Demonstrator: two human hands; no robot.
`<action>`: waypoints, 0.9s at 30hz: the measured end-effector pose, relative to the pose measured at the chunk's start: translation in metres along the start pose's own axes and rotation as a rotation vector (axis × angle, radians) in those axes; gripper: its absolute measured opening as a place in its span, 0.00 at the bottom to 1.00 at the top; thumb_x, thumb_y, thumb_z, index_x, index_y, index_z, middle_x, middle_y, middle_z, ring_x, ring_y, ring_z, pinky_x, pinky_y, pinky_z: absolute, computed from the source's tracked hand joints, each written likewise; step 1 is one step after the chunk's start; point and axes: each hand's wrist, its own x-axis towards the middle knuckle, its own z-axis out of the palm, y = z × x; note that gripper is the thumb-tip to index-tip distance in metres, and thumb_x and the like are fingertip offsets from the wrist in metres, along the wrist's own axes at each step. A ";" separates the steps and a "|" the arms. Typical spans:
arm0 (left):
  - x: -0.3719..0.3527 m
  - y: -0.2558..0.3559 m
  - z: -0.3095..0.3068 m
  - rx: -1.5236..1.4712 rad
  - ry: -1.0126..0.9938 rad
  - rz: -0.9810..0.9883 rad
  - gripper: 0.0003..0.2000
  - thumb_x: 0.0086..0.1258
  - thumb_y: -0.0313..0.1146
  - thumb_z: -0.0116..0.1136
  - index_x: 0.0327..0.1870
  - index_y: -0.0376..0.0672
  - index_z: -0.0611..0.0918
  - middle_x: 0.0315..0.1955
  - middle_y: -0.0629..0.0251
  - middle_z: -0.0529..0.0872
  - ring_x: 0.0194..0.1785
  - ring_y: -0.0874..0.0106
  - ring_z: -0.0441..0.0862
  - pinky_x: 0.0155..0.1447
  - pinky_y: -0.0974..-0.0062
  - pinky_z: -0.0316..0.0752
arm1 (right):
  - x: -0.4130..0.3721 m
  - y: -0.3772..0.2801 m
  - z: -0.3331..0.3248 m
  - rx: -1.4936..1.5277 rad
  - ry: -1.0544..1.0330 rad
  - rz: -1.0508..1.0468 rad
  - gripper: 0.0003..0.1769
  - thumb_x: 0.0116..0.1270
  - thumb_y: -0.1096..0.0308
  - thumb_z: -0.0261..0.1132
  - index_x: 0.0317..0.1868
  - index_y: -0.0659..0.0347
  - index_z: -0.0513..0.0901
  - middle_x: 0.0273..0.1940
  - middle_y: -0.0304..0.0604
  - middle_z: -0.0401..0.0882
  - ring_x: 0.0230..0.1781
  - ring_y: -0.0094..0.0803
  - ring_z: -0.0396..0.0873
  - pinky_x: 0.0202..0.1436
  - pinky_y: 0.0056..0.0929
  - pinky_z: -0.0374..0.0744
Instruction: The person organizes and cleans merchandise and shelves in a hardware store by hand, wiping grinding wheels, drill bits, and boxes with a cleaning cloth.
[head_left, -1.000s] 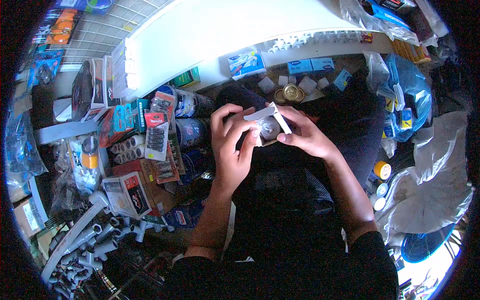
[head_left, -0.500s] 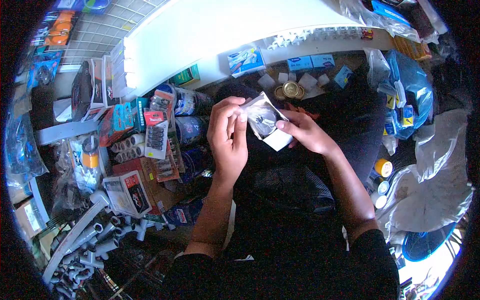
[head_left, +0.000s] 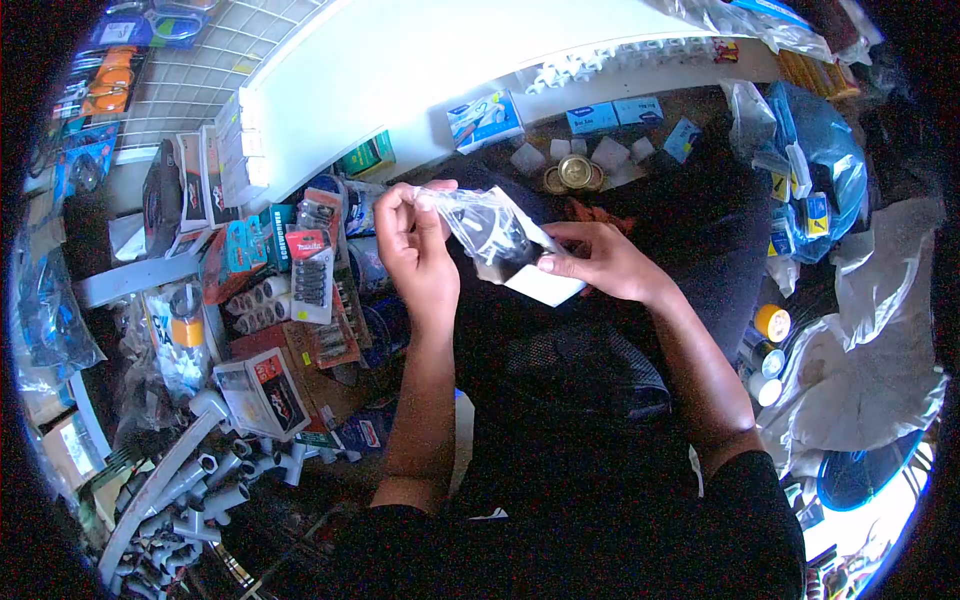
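My right hand [head_left: 612, 262] grips a small box [head_left: 546, 286] by its right side, thumb on the near edge. The box has a white face and a dark, shiny face. Clear plastic wrap [head_left: 468, 207] stretches from the box toward the left. Fingers of my left hand [head_left: 420, 255] are closed on the loose end of that wrap. Both hands are raised above my lap, and the fingers behind the box are partly hidden.
Blister packs of Makita bits [head_left: 312, 280] and several cans [head_left: 368, 260] stand to the left. Grey pipe fittings [head_left: 195, 500] lie lower left. Brass-coloured round lids [head_left: 574, 172] and blue boxes [head_left: 592, 118] are ahead. A blue plastic bag [head_left: 835, 165] hangs at right.
My left hand has moved left, drawing the clear wrap out longer from the box. My right hand keeps its grip on the box, almost in place.
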 end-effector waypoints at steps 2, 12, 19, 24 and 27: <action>0.000 0.003 0.002 -0.051 0.003 -0.028 0.07 0.85 0.29 0.48 0.55 0.37 0.69 0.49 0.48 0.86 0.49 0.70 0.85 0.51 0.75 0.83 | 0.001 0.003 0.000 -0.039 0.006 -0.003 0.43 0.64 0.39 0.74 0.66 0.68 0.81 0.39 0.46 0.89 0.33 0.26 0.84 0.33 0.27 0.82; 0.002 0.000 -0.004 -0.065 0.061 -0.076 0.08 0.84 0.31 0.51 0.56 0.39 0.70 0.50 0.49 0.86 0.45 0.72 0.86 0.42 0.78 0.83 | 0.004 0.009 0.000 -0.166 -0.009 -0.289 0.38 0.57 0.55 0.81 0.63 0.69 0.81 0.52 0.50 0.88 0.52 0.36 0.84 0.63 0.37 0.76; 0.006 -0.001 -0.010 -0.028 -0.042 0.042 0.07 0.83 0.28 0.51 0.56 0.37 0.71 0.47 0.51 0.87 0.50 0.65 0.86 0.55 0.69 0.82 | 0.004 0.007 -0.003 -0.040 -0.143 -0.253 0.37 0.57 0.63 0.82 0.65 0.67 0.80 0.55 0.46 0.85 0.58 0.32 0.79 0.69 0.38 0.73; 0.001 0.017 -0.013 0.204 -0.069 0.170 0.06 0.83 0.23 0.50 0.54 0.34 0.71 0.44 0.51 0.86 0.49 0.69 0.85 0.58 0.70 0.78 | 0.007 0.012 -0.001 0.045 -0.181 -0.250 0.35 0.58 0.62 0.81 0.64 0.64 0.81 0.55 0.44 0.85 0.56 0.31 0.80 0.66 0.36 0.75; -0.002 0.020 -0.015 0.288 -0.093 0.243 0.06 0.82 0.23 0.50 0.54 0.33 0.73 0.44 0.52 0.86 0.48 0.70 0.85 0.56 0.71 0.79 | 0.005 0.009 0.000 0.057 -0.158 -0.252 0.33 0.59 0.58 0.81 0.63 0.63 0.82 0.54 0.45 0.86 0.57 0.32 0.80 0.67 0.35 0.73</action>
